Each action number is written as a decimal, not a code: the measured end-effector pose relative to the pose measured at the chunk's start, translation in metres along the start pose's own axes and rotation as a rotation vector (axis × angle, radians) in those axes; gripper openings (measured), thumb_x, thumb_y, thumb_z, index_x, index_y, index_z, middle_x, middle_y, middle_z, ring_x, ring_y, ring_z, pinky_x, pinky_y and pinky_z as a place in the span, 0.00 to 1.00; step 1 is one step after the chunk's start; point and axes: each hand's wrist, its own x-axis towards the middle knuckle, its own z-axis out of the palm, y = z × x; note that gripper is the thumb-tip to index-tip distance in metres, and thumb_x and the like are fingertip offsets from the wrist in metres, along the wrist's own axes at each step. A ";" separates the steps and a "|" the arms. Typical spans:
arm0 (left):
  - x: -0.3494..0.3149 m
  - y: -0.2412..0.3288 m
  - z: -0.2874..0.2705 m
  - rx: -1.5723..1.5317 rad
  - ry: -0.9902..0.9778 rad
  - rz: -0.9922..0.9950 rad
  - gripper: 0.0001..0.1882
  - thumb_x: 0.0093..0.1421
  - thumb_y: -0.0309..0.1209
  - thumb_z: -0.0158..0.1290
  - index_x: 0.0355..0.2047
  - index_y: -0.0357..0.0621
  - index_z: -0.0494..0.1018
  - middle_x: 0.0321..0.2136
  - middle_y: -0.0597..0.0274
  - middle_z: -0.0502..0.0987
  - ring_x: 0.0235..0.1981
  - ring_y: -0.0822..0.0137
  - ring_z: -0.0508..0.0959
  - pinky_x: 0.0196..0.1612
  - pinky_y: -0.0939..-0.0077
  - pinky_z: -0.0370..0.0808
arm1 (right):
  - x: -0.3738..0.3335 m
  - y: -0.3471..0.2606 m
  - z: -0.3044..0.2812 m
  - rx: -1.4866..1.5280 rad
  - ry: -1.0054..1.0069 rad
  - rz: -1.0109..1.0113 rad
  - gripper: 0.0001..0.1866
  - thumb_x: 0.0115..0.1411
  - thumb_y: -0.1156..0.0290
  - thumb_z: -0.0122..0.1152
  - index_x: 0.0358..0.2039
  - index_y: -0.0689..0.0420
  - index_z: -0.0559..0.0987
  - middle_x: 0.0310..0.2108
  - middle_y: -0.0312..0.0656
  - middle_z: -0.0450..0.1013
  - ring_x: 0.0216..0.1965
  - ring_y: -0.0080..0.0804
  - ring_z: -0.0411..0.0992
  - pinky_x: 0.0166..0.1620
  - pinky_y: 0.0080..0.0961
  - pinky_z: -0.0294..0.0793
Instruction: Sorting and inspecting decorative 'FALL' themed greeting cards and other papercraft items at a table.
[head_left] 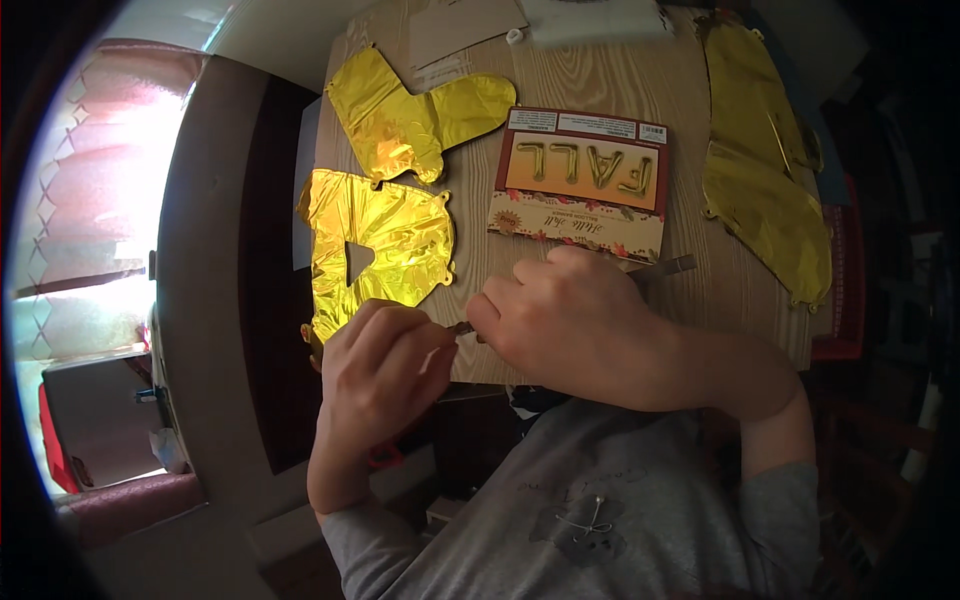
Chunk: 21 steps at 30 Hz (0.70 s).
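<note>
On the wooden table (735,335) before me, gold foil balloons lie flat: a long foil (752,120) at right, a holed foil (410,235) at left, and a bent foil (405,125) just above it. I judge that none is filled with air yet. Between them is the package (578,180). At the near edge, my right hand (575,315) and left hand (385,365) pinch a thin strip (462,328); my fingers cover most of it, so its progress I cannot tell.
</note>
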 end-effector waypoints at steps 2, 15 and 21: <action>0.003 0.007 0.001 0.065 0.012 0.001 0.10 0.34 0.19 0.58 0.20 0.42 0.71 0.20 0.63 0.68 0.21 0.65 0.71 0.21 0.74 0.68 | -0.001 0.000 0.003 0.005 0.034 0.013 0.05 0.44 0.68 0.53 0.18 0.52 0.69 0.16 0.32 0.65 0.20 0.24 0.68 0.24 0.21 0.66; 0.021 0.014 -0.004 0.083 -0.232 -0.086 0.07 0.41 0.22 0.53 0.22 0.41 0.67 0.20 0.61 0.65 0.22 0.63 0.70 0.23 0.71 0.69 | -0.001 -0.001 0.001 0.001 -0.018 0.013 0.03 0.46 0.68 0.54 0.20 0.52 0.72 0.18 0.32 0.68 0.21 0.23 0.70 0.25 0.21 0.66; 0.019 0.013 -0.002 -0.087 -0.282 -0.267 0.07 0.43 0.21 0.53 0.24 0.40 0.67 0.20 0.59 0.68 0.23 0.59 0.71 0.26 0.66 0.69 | -0.002 -0.001 0.004 -0.024 0.023 0.016 0.04 0.44 0.68 0.54 0.18 0.52 0.70 0.17 0.31 0.67 0.21 0.23 0.68 0.25 0.21 0.65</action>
